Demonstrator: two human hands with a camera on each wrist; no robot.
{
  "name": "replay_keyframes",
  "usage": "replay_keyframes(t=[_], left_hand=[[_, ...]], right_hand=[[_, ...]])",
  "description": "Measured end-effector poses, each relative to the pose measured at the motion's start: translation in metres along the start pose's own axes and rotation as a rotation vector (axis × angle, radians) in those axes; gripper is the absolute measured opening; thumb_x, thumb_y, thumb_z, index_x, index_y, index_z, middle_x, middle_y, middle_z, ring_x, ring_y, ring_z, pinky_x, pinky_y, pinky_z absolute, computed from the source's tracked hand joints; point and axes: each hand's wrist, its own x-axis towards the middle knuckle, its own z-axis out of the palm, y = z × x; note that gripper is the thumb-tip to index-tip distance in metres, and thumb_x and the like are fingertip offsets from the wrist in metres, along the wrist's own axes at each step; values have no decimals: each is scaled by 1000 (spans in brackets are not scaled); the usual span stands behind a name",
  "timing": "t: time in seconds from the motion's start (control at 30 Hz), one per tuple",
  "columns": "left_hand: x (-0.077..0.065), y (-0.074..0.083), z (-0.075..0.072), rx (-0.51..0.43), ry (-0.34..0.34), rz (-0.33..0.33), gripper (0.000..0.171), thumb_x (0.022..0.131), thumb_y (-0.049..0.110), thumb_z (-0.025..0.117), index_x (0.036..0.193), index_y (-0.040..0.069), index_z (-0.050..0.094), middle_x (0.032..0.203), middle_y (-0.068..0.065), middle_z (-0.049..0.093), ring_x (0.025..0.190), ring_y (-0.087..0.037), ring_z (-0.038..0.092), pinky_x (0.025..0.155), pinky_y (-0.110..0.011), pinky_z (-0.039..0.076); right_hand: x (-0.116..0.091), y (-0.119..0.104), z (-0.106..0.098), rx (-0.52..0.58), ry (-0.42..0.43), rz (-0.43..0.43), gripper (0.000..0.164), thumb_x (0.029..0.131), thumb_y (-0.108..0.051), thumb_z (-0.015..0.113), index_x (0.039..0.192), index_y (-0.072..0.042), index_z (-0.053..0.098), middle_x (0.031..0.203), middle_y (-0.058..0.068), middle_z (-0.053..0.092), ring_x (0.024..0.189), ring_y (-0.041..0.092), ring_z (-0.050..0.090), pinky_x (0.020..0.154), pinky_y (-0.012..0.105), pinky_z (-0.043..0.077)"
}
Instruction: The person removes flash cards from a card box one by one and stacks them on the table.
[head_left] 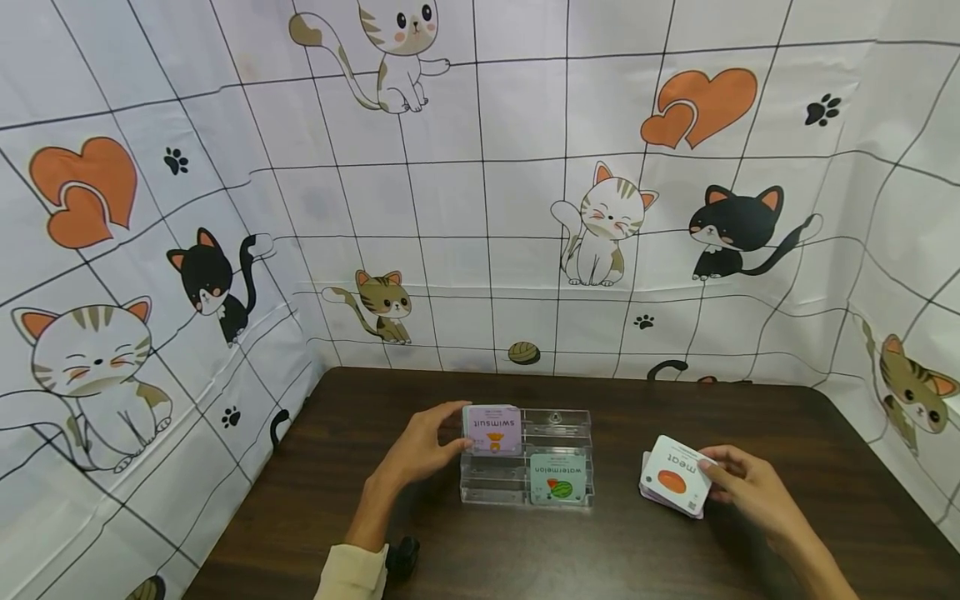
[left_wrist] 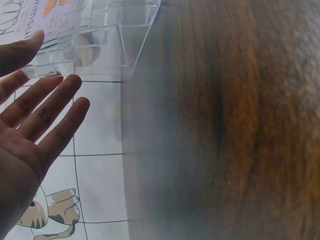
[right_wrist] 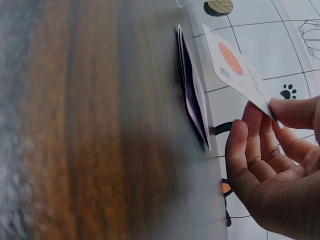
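Note:
A clear plastic card holder [head_left: 495,493] lies on the table, with a purple "swimsuit" card [head_left: 492,431] in its far left compartment and a green "watermelon" card [head_left: 558,479] in the near right one. My left hand [head_left: 422,448] holds the holder's left edge, thumb over the swimsuit card's side; its other fingers [left_wrist: 61,115] are spread straight. To the right, my right hand [head_left: 753,492] pinches a white "meat" card [right_wrist: 235,65] by one corner between thumb and fingers. This card is tilted above a small stack of cards [right_wrist: 192,95] with purple showing, which lies on the table.
The dark wooden table [head_left: 517,550] meets a white grid-patterned cloth [head_left: 517,200] with cartoon cats and hearts, which hangs behind and at both sides. A black device [head_left: 402,557] sits at my left wrist.

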Motion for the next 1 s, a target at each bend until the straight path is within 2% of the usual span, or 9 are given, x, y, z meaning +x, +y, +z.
replay_keyframes(t=[0.33,0.63,0.73,0.9,1.0], left_hand=[[-1,0,1,-2,2,-5,57,98,8,79,151,7,57,135,-17,71,118,-36,75,101,-56,61],[-1,0,2,-1,6,-3,57,98,9,79,151,8,57,135,-14,72,118,-33,74,101,-55,61],[-1,0,2,-1,4,0,58,98,9,79,152,7,57,134,-14,72,118,-32,75,101,-55,61],[-1,1,1,-1,6,-2,58,98,8,79,152,7,57,134,-16,71,117,-33,75,101,-56,61],[-1,1,0,-3,4,0,57,98,9,79,152,7,57,134,-16,71,116,-33,75,100,-55,61]], right_hand=[[2,2,4,-11,-17,17,46,113,-22,56,143,13,53,116,14,72,91,7,67,78,26,64],[0,4,7,-42,-5,-16,43,112,-19,59,141,13,55,111,13,73,87,5,68,76,25,63],[0,4,7,-125,32,-53,41,110,-22,63,136,10,61,109,13,75,85,3,66,74,25,61],[1,6,5,-373,178,-176,29,105,-26,70,120,-2,75,106,14,79,81,-2,60,74,32,47],[1,5,5,-411,212,-207,27,104,-26,72,117,-3,76,105,16,80,81,-2,59,76,36,46]])
